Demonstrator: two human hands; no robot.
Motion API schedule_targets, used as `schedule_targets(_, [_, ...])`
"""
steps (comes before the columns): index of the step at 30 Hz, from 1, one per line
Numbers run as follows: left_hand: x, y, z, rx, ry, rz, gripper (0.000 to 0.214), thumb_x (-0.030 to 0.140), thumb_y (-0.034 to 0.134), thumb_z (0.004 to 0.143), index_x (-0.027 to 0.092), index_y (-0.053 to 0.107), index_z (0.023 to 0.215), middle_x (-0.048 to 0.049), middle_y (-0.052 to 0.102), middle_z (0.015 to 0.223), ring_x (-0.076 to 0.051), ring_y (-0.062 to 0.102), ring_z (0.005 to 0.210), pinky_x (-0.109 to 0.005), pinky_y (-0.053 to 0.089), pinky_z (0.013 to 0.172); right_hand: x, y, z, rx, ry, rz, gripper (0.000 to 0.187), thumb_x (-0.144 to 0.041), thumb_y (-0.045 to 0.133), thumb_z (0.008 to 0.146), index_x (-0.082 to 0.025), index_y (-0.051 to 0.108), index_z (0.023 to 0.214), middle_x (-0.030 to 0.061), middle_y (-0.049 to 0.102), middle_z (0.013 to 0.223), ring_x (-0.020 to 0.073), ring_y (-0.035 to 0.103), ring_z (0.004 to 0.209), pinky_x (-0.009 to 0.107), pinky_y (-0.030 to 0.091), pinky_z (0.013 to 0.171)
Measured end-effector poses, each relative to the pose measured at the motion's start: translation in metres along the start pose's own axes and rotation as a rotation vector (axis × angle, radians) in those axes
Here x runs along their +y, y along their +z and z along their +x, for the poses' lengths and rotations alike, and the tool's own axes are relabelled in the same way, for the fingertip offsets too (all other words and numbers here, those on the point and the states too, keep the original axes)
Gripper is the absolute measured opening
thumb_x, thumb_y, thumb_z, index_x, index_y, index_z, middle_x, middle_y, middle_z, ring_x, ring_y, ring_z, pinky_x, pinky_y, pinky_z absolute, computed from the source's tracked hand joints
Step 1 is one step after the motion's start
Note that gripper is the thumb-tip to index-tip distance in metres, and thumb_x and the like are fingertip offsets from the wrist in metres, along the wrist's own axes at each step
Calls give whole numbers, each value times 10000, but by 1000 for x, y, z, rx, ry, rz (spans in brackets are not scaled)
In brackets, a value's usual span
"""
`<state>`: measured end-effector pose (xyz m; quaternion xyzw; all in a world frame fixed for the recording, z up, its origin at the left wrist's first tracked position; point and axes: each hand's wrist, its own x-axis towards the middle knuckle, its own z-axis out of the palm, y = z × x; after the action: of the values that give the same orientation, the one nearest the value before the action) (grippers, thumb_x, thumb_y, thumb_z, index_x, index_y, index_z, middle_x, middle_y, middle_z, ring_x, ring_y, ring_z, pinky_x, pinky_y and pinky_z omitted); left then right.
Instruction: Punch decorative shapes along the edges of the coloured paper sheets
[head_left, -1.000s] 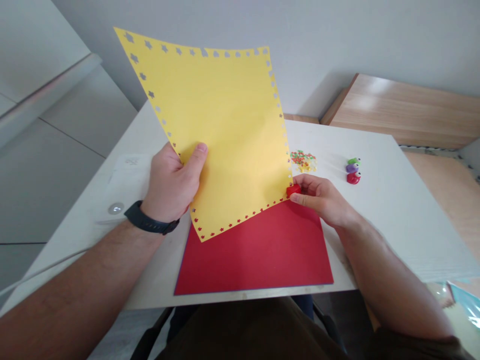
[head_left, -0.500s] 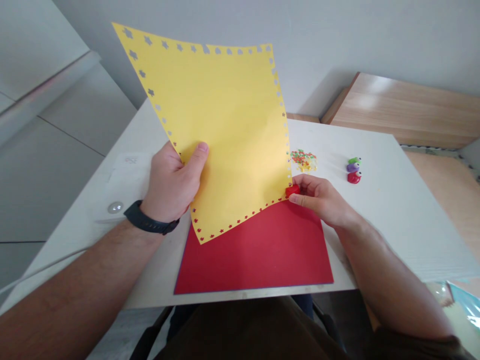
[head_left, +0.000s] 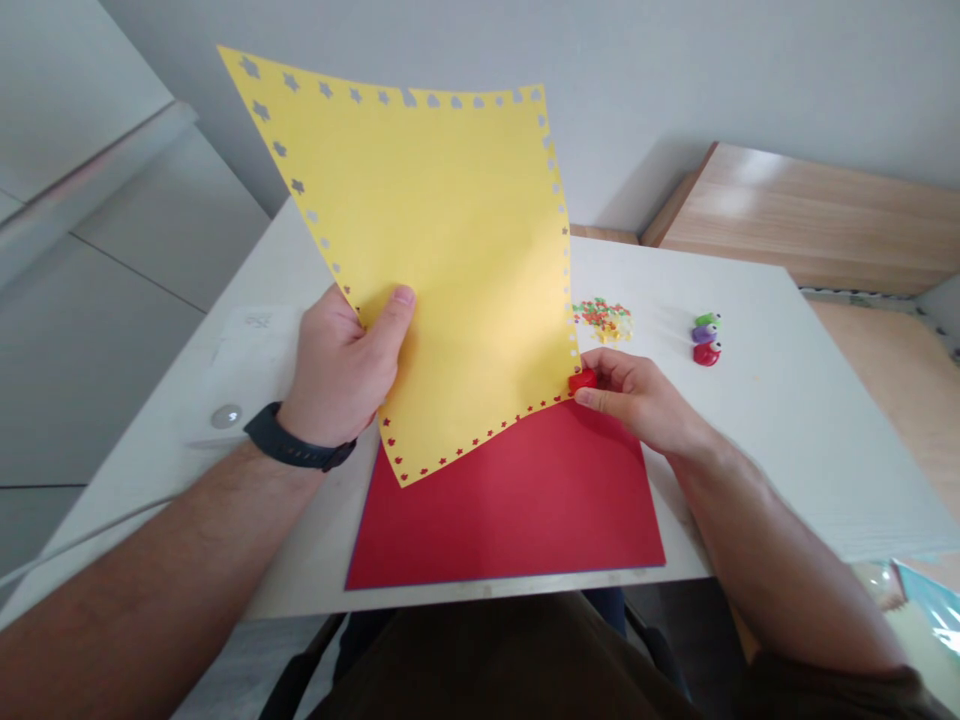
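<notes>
At left, a white base unit [head_left: 251, 365] with a round silver button rests on the white desk [head_left: 787, 440]. The left hand [head_left: 352, 350] grips the yellow paper sheet [head_left: 472, 230] by its left edge, thumb on the face, other fingers behind. The sheet is raised and tilted over a flat red sheet [head_left: 517, 510]; punched holes line its border. At its near right corner, the right hand [head_left: 637, 395] pinches a red hand punch [head_left: 581, 381] between thumb and fingers. Beyond lie loose paper cutouts [head_left: 604, 316]; farther right, three small eyed figures [head_left: 706, 342] stand in line.
</notes>
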<state>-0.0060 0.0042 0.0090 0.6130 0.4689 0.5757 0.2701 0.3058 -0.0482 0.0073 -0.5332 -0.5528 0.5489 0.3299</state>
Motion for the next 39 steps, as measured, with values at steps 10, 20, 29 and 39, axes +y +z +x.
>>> schedule_targets(10, [0,2,0,-17,5,0,250,354,736,1028,180,796,1196,-90,773,1376,-267,713,1293,-422,535,1188,10,-2,6,40,-43,-107,281,-391,839,847,-235,706,1040,36,776,1019,235,701,919,389,563,863])
schedule_targets(20, [-2,3,-2,-3,-18,-8,320,405,753,1014,190,782,1249,-77,775,1375,-270,715,1282,-425,558,1166,19,-3,12,103,-102,-232,236,-359,812,843,-252,704,1024,11,760,979,224,677,886,378,553,857])
schedule_targets(29, [0,5,-2,-1,15,-44,268,354,760,1017,186,793,1225,-65,760,1411,-260,708,1311,-404,548,1178,13,-1,12,163,-144,-383,213,-334,797,847,-243,713,1021,0,733,900,200,605,784,358,474,775])
schedule_targets(39, [-1,5,-2,-1,103,-36,272,350,758,1029,135,793,1192,-65,784,1365,-215,737,1245,-348,596,1106,11,2,14,191,-181,-489,227,-313,759,854,-214,724,1056,11,726,913,187,585,772,344,445,752])
